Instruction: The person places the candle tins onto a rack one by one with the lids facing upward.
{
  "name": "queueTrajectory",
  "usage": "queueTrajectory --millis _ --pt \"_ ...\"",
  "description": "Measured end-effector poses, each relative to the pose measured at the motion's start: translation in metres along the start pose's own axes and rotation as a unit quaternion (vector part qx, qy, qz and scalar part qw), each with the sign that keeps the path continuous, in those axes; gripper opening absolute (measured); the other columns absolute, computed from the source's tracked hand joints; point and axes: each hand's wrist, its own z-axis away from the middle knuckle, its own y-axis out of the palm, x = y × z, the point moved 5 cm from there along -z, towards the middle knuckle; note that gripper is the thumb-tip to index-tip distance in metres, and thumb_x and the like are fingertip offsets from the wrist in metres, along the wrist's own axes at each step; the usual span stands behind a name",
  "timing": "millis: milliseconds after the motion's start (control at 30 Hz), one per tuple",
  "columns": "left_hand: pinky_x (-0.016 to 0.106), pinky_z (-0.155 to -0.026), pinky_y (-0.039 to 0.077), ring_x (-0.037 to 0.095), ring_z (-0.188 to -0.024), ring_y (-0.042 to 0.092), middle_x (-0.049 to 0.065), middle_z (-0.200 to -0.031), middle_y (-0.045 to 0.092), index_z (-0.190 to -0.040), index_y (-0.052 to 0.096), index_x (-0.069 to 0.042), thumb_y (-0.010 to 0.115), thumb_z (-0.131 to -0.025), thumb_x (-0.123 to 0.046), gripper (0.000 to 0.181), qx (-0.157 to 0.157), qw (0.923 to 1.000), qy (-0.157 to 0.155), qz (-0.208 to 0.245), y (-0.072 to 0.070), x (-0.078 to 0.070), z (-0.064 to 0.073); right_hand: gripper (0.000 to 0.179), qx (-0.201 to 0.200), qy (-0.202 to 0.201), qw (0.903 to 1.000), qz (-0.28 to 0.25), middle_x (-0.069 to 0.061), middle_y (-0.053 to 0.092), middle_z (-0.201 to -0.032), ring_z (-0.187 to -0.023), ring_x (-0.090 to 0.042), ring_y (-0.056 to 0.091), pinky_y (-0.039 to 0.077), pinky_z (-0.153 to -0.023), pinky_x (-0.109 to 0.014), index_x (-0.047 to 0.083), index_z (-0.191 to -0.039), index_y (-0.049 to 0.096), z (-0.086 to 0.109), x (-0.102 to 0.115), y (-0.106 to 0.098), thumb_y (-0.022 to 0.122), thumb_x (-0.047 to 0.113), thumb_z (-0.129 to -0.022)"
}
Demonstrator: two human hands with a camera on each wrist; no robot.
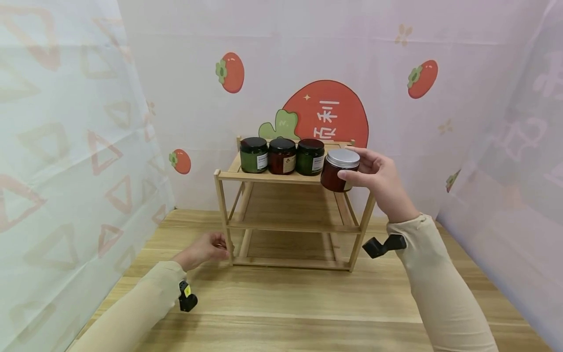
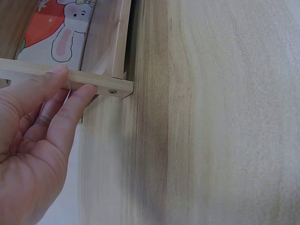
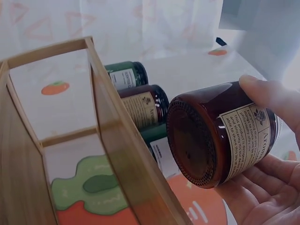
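My right hand (image 1: 381, 178) grips a dark brown glass jar (image 1: 336, 177) with a silver lid, thumb on the near side, at the right end of the wooden rack's (image 1: 290, 227) top shelf. In the right wrist view the jar (image 3: 194, 140) is tilted, showing its ribbed base and a tan printed label. Three black-lidded jars stand in a row to its left: a green jar (image 1: 253, 159), a brown jar (image 1: 282, 159) and another green jar (image 1: 310, 159). My left hand (image 1: 204, 250) pinches the rack's front left leg (image 2: 105, 83) low down, near the tabletop.
The rack stands on a wood-grain table (image 1: 281, 313), with two lower shelves under the top one. Behind it hangs a pale cloth backdrop (image 1: 184, 88) printed with red fruit, and similar cloth walls stand at left and right.
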Motion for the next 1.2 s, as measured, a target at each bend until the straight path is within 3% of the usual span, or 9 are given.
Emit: queueTrajectory --millis 600,867,1200 --pt "0.028 -0.076 0.056 0.017 -0.088 0.063 0.016 -0.101 0.064 -0.107 0.055 0.010 0.067 -0.085 0.003 0.027 -0.004 1.0000 0.002 0.006 0.000 0.000 0.000 0.062 -0.047 0.053 0.9942 0.081 -0.004 0.059 -0.125 -0.111 -0.009 0.059 0.049 -0.087 -0.013 0.010 -0.137 0.050 -0.030 -0.004 -0.017 0.078 0.022 -0.083" --pt "0.028 -0.076 0.057 0.017 -0.088 0.063 0.016 -0.100 0.064 -0.107 0.056 0.010 0.068 -0.084 0.003 0.027 -0.005 1.0000 0.002 0.005 0.000 0.000 0.000 0.062 -0.028 0.054 0.9931 0.100 -0.006 0.056 -0.128 -0.116 -0.011 0.057 0.047 -0.091 -0.014 0.008 -0.138 0.048 -0.039 -0.007 -0.015 0.076 0.021 -0.085" --pt "0.028 -0.077 0.057 0.018 -0.089 0.063 0.017 -0.103 0.064 -0.109 0.055 0.009 0.068 -0.085 0.001 0.029 -0.005 1.0000 0.001 0.006 0.000 0.000 0.000 0.058 -0.009 0.057 0.9930 0.103 -0.008 0.056 -0.125 -0.110 -0.007 0.058 0.048 -0.088 -0.012 0.001 -0.138 0.046 -0.041 -0.011 -0.009 0.071 0.012 -0.088"
